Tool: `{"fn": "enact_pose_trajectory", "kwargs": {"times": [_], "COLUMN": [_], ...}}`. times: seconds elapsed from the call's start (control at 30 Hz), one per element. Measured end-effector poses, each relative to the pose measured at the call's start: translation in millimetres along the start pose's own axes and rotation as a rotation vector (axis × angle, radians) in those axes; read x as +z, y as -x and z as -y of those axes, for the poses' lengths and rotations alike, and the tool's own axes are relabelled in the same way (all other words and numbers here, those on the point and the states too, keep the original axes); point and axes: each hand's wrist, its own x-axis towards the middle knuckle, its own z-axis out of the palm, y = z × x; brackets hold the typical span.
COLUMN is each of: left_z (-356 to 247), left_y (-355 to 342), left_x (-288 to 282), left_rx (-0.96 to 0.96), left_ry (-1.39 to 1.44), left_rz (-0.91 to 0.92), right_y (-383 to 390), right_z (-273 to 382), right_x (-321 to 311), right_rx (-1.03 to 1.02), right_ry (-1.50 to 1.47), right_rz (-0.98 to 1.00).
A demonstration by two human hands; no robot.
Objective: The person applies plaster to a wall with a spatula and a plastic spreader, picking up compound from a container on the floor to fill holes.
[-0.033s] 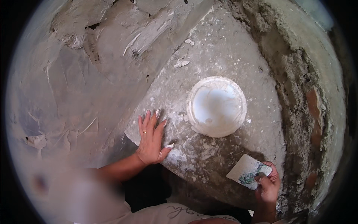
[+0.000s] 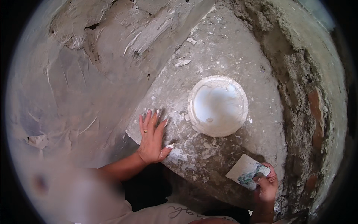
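My left hand (image 2: 151, 143) lies spread on a mottled grey ledge (image 2: 197, 50), at its lower-left part, with white residue on the thumb and fingertips and a ring on one finger. A round white container (image 2: 217, 106) stands on the ledge to the upper right of that hand, with a crusted rim and pale, smooth contents. Below the container, at the lower right, my right hand (image 2: 267, 186) grips a flat, squarish pale piece (image 2: 242, 170) with blue-green marks, thumb on top. What is under that piece is hidden.
A broad grey, roughly plastered surface (image 2: 78, 89) with cracks and flaking patches fills the left side. Along the right runs a rough, crumbly band (image 2: 298, 86) of mortar with exposed red brick (image 2: 315, 112). A dark gap lies below the ledge, beside my body.
My right hand has shifted very slightly to the left with the flat piece. My left hand stays where it was on the ledge.
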Motion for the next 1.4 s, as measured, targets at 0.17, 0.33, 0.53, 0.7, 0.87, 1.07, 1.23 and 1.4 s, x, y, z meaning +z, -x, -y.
{"fn": "enact_pose_trajectory", "kwargs": {"times": [0.17, 0.33, 0.53, 0.7, 0.87, 1.07, 1.23, 1.4], "left_z": [1.8, 4.0, -0.9, -7.4, -8.1, -11.3, -12.0, -8.9], "left_y": [-1.8, -6.6, -8.7, -13.7, -20.3, -24.7, -26.8, -27.9], "left_x": [2.3, 0.0, -4.8, -7.9, -9.9, -13.5, -13.4, -13.0], "left_rx": [0.003, -0.014, -0.060, -0.159, -0.109, -0.148, -0.220, -0.222], "left_ry": [0.005, -0.003, 0.053, 0.001, -0.002, -0.026, -0.041, 0.031], "left_rz": [-0.003, 0.021, 0.057, 0.179, 0.188, 0.233, 0.314, 0.223], "right_y": [-0.1, 6.6, 22.7, 25.1, -4.7, -95.6, -152.0, -187.1], "right_z": [-11.0, -9.8, -7.3, -11.4, 8.2, 50.9, 64.7, 74.4], "right_x": [2.6, 21.2, 36.7, 50.1, 99.0, 207.5, 282.8, 342.7], "right_rx": [0.044, 0.165, 0.406, 0.452, 0.095, -0.124, -0.527, -0.484], "right_ry": [-0.100, -0.167, -0.305, -0.354, -0.001, 0.108, 0.266, 0.253], "right_rz": [0.064, -0.013, -0.019, 0.082, 0.201, 0.158, 0.087, 0.056]}}
